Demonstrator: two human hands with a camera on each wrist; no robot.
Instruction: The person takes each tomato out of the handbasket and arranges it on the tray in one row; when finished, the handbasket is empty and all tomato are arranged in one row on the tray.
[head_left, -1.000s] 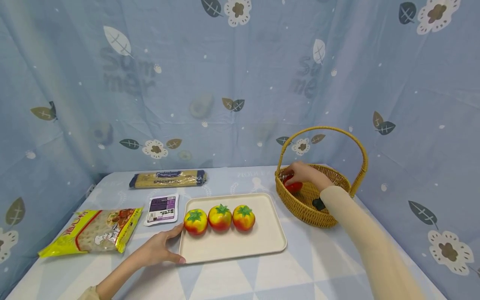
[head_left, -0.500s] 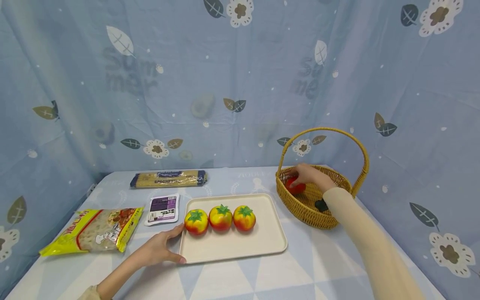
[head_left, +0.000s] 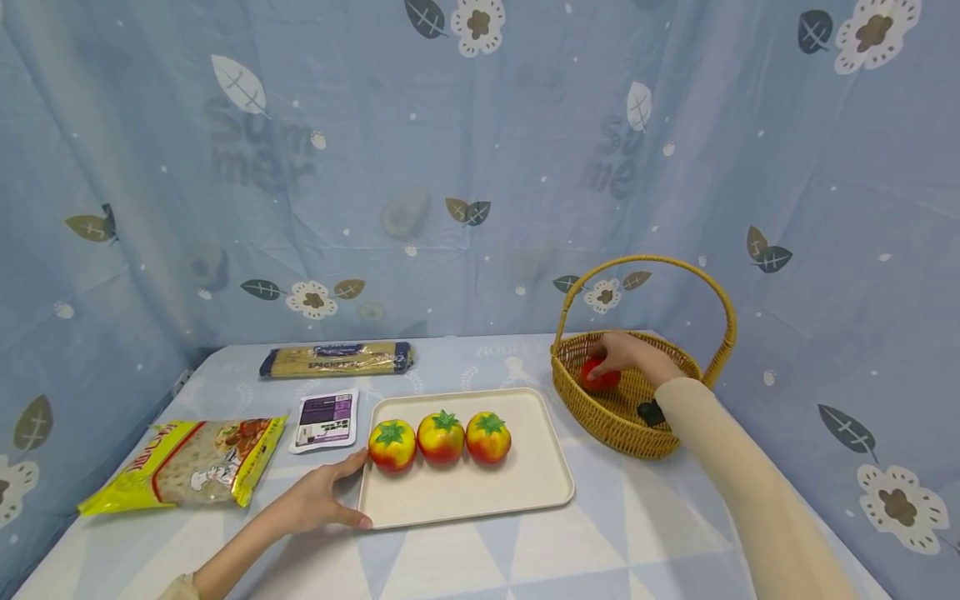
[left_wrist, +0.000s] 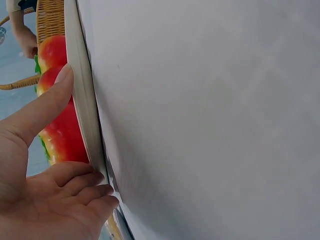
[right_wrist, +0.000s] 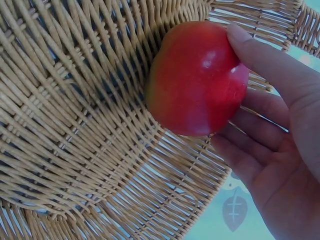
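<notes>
Inside the wicker basket (head_left: pixel 607 425), my right hand (head_left: pixel 628 353) grips a red tomato (right_wrist: pixel 197 82) between thumb and fingers. The right wrist view shows the tomato close to the woven wall, its underside hidden. My left hand (head_left: pixel 315 497) rests at the left edge of the beige tray (head_left: pixel 536 479), thumb at the front corner and fingers spread along the side. Three yellow-and-red tomatoes with green leaves, the left one (head_left: pixel 392 446), the middle one (head_left: pixel 441 437) and the right one (head_left: pixel 488 437), sit in a row on that tray.
A yellow bag of pale food (head_left: pixel 195 462) lies at the left. Behind the tray's left end are a white-and-purple packet (head_left: pixel 325 421) and a spaghetti pack (head_left: pixel 337 359). The basket's tall handle (head_left: pixel 652 258) arches above it. A patterned blue curtain (head_left: pixel 480 167) surrounds the table.
My right hand and the tomato in it have shifted slightly right within the basket, away from its left wall. The left hand and the tray have stayed put.
</notes>
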